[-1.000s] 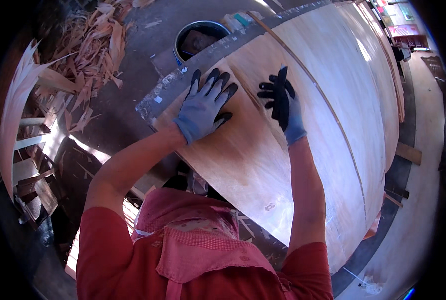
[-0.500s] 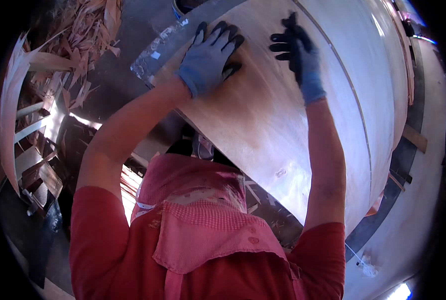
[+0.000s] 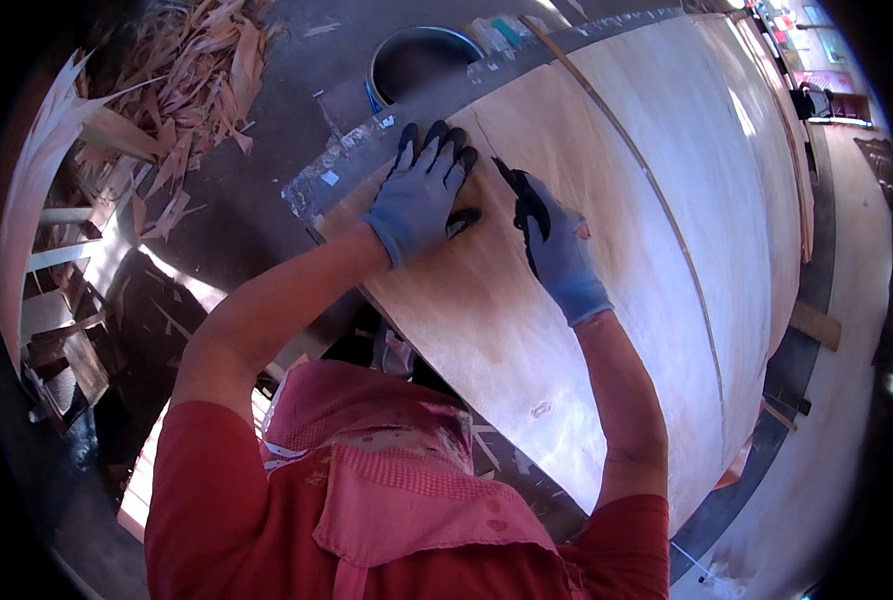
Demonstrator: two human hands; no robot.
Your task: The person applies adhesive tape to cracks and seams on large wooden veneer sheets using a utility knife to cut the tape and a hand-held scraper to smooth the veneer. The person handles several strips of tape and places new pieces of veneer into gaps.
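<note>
A broad, pale sheet of wood veneer lies in front of me, with a thin dark crack running in from its far edge. My left hand, in a grey-blue glove with black fingertips, rests flat on the sheet near its left corner, fingers spread. Just right of it, my right hand, in a matching glove, is closed around a slim dark pointed tool. The tool's tip meets the near end of the crack. The fingers hide most of this tool, so its exact kind is unclear.
A long thin brown strip curves across the sheet, right of my hands. Beyond the far edge stands a round dark bucket. Torn veneer scraps pile up at the far left. A wooden block sticks out at the right.
My right hand has come down and left onto the sheet, its outstretched fingers now closed around the tool. The left hand stays flat on the sheet. The view has shifted, showing more of the bucket.
</note>
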